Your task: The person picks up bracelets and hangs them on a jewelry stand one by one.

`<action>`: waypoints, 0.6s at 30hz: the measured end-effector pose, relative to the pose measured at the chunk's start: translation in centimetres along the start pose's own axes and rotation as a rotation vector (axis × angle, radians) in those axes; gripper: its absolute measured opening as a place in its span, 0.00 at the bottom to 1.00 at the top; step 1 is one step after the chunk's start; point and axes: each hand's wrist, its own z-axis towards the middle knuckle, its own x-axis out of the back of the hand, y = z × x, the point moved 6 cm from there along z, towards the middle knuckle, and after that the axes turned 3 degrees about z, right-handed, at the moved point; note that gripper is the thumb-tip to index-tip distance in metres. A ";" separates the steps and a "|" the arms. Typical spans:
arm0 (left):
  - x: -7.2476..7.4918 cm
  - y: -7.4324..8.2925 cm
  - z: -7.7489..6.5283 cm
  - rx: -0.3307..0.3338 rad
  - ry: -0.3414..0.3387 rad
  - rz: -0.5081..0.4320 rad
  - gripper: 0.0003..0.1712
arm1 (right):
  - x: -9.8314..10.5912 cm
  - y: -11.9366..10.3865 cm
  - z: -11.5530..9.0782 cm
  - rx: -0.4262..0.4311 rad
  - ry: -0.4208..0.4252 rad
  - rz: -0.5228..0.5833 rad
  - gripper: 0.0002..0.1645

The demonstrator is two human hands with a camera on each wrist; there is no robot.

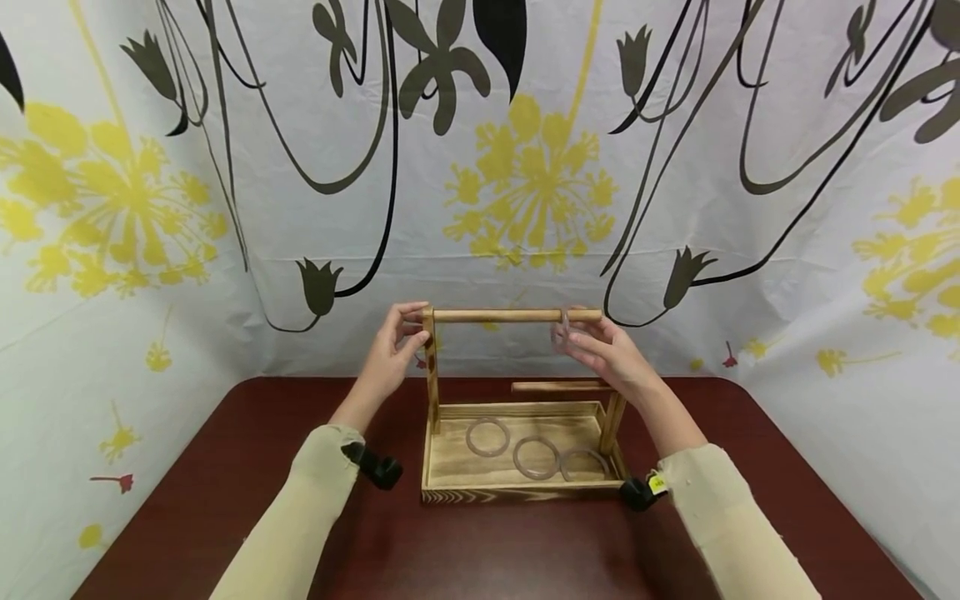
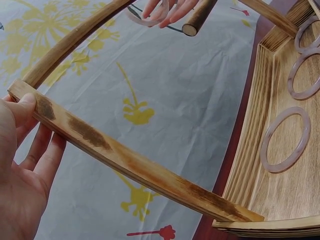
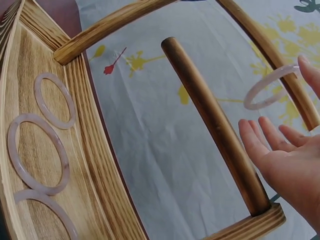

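Observation:
A wooden bangle stand [image 1: 432,375] has a top bar [image 1: 495,316] running right from its left post. My left hand [image 1: 392,343] grips the top of that post, thumb on the near face and fingers behind, as the left wrist view shows. Near the bar's free right end, my right hand [image 1: 603,350] holds a pale translucent pinkish bangle [image 3: 262,92] by its edge. That bangle encircles the bar and hangs tilted in the right wrist view. The right hand's other fingers [image 3: 250,137] are spread loosely below it.
Three similar bangles, including a left one [image 1: 487,437] and a middle one [image 1: 536,458], lie in the stand's tray [image 1: 450,475]. A lower bar [image 1: 558,387] points left from the short right post [image 1: 612,421]. The dark red table [image 1: 525,550] meets a patterned cloth backdrop [image 1: 360,225].

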 end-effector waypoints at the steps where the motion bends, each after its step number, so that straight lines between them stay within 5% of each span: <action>1: 0.0 0.0 0.0 -0.003 0.002 -0.001 0.23 | 0.1 -0.1 -0.1 -0.006 0.005 -0.007 0.44; 11: 0.0 0.0 -0.2 -0.003 0.004 0.000 0.23 | 1.3 -0.6 -0.9 -0.010 0.086 -0.093 0.47; 18: 0.0 0.0 0.0 -0.010 -0.001 0.002 0.23 | 2.1 -1.6 -1.7 0.099 0.141 -0.180 0.45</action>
